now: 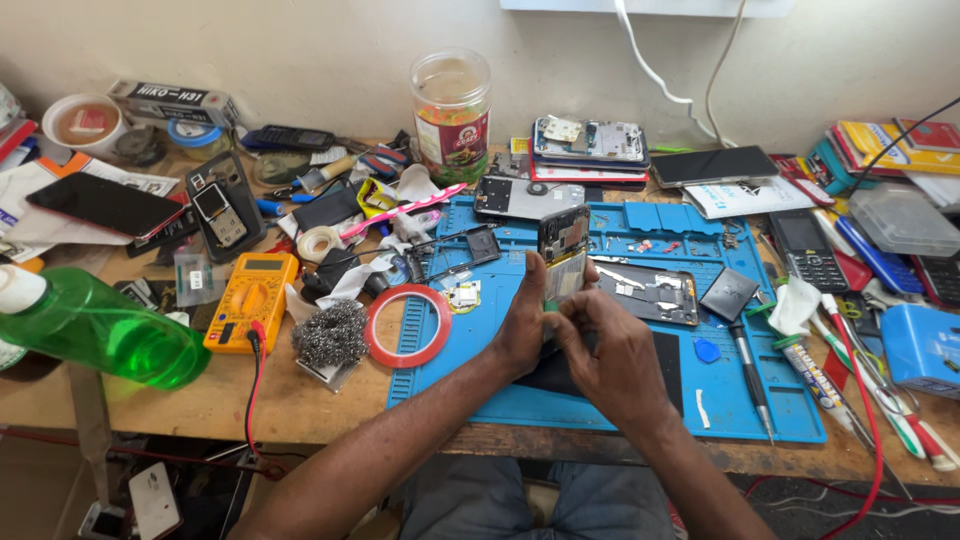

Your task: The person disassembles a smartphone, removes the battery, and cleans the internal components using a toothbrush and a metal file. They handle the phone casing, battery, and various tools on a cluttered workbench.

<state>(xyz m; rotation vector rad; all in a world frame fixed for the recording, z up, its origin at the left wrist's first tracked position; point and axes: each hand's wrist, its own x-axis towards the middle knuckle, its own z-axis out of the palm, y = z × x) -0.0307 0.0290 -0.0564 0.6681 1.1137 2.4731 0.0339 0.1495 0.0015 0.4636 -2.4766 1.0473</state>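
Observation:
An opened phone (563,250) with its back cover off stands upright above the blue work mat (600,395). My left hand (522,325) grips its lower left side. My right hand (610,355) pinches its lower edge from the right, fingertips on the exposed inside. Another dismantled phone (650,292) lies flat on the mat just right of my hands, beside a small dark square part (728,293).
A red tape ring (408,325), steel wool (330,335), a yellow multimeter (250,297) and a green bottle (95,330) lie to the left. Stacked phones (590,150) and a plastic jar (452,112) stand behind. Screwdrivers, pens and phones crowd the right side.

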